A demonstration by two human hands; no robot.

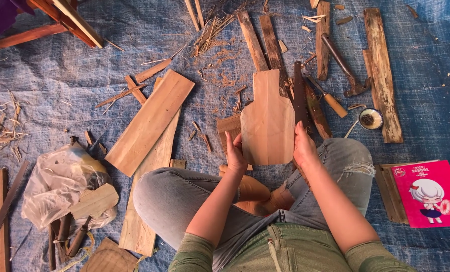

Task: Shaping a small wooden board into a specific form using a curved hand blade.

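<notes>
Two hands held a bottle-shaped wooden cutout [268,121] above the lap: the left hand [235,153] and right hand [303,146] had fingers pinching its lower edges. Beyond lay a saw [299,93], chisel [325,95] and hammer [342,64] on blue tarp [426,65].

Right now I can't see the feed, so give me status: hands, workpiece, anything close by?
Left hand and right hand grip the bottle-shaped wooden cutout by its lower edges. Held above the lap. Saw and chisel lie just beyond.
</notes>
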